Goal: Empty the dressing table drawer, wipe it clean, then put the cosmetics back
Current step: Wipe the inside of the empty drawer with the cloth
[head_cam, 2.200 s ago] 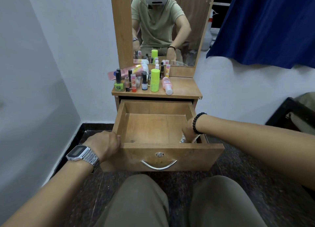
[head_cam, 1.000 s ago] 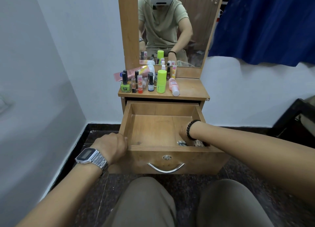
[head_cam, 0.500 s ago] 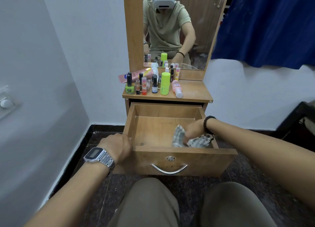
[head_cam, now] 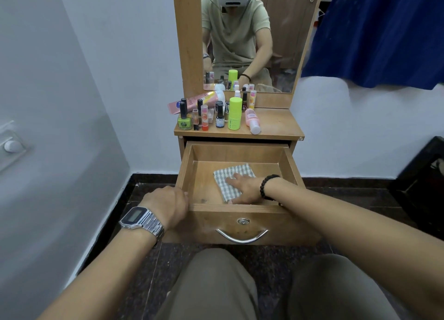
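The wooden drawer [head_cam: 240, 152] of the dressing table is pulled out, and only a checked cloth [head_cam: 228, 178] lies on its floor. My right hand [head_cam: 245, 189] presses flat on the cloth, fingers spread. My left hand [head_cam: 168, 205] grips the drawer's front left corner. Several cosmetics stand on the tabletop [head_cam: 276, 125]: a neon green tube [head_cam: 235, 113], a green nail polish bottle [head_cam: 184, 118], a pink bottle lying on its side [head_cam: 252, 120], a pink tube [head_cam: 194, 101] lying behind them.
A mirror [head_cam: 249, 36] rises behind the tabletop. A blue curtain [head_cam: 384, 31] hangs at the right. White walls flank the table. A dark piece of furniture [head_cam: 422, 183] stands at the right. My knees are right below the drawer front with its metal handle [head_cam: 241, 238].
My right hand lifted the bunched cloth from the drawer's front right corner, spread it flat near the middle and now presses on it. The left hand stayed on the drawer's corner.
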